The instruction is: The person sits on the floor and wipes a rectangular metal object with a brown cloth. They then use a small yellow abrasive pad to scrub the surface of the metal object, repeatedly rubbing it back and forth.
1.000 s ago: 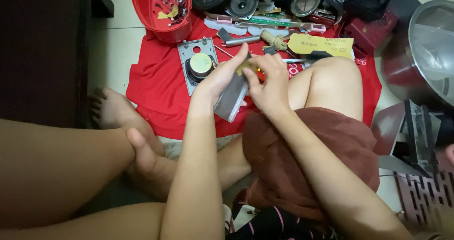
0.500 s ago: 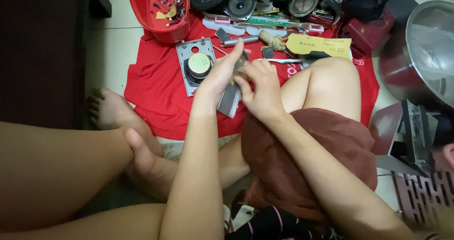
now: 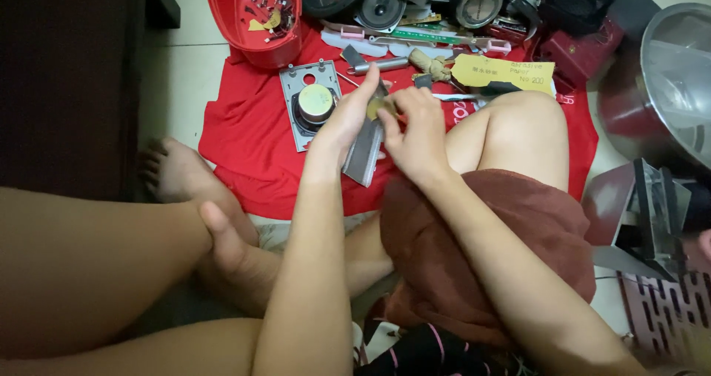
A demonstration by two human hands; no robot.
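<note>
We sit cross-legged on a tiled floor (image 3: pixel 167 87). Our left hand (image 3: pixel 342 117) & right hand (image 3: pixel 416 128), fingers curled, grip a grey metal part (image 3: pixel 365 154) over a red cloth (image 3: pixel 244 139); red bowl (image 3: pixel 255 17) w/ screws beyond.

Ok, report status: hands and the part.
Left hand and right hand both gripping grey metal plate. Held above red cloth. Nothing in the way.
</note>
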